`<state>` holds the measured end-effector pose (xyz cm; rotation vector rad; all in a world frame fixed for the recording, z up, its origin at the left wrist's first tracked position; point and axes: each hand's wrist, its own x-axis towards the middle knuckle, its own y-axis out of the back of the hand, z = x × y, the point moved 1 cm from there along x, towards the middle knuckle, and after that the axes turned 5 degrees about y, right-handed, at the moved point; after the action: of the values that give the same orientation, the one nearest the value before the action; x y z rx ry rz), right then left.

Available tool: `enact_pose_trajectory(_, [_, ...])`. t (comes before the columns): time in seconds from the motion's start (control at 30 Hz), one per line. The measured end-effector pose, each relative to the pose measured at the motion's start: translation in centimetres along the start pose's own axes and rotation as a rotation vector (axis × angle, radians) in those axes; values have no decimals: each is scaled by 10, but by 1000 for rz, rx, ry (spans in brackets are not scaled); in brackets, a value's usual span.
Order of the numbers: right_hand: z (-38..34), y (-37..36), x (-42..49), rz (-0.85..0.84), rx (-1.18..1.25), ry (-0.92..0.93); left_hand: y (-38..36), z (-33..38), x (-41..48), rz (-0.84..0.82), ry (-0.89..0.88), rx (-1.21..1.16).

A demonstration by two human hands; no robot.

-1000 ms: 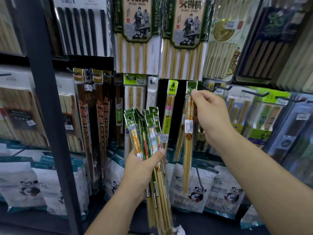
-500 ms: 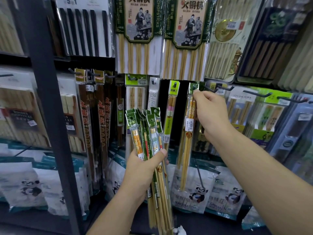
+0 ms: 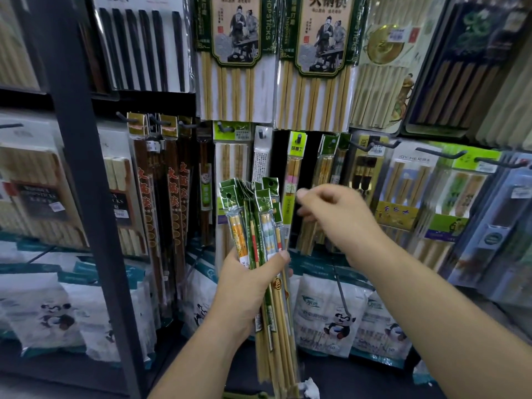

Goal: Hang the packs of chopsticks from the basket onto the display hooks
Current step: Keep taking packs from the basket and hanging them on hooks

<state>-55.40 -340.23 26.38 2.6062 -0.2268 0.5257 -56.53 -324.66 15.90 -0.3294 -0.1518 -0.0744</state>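
Observation:
My left hand [image 3: 244, 286] grips a bundle of several narrow chopstick packs [image 3: 253, 214] with green header cards, held upright in front of the shelf. My right hand [image 3: 336, 214] is blurred in mid-air just right of the bundle's tops, fingers loosely curled, holding nothing. Above it a green-topped pack of pale chopsticks [image 3: 326, 165] hangs from a display hook [image 3: 334, 141]. The basket is out of view.
Hooks to the right [image 3: 374, 144] carry more packs. Large boxed chopstick sets [image 3: 230, 59] hang on the row above. A dark metal upright [image 3: 77, 168] stands at the left. White panda-printed bags [image 3: 331, 315] line the bottom shelf.
My right hand has let go of the pack at the hook and dropped down and left toward the bundle. That pack now hangs free. My left hand has stayed put.

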Motion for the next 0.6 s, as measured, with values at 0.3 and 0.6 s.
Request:
enact_pose_trajectory(0.3, [10, -22, -16, -89, -82, 84, -2, -1, 2, -2, -12, 13])
enact_pose_trajectory(0.6, [-1, -2, -6, 142, 99, 139, 2, -4, 4, 50, 30, -21])
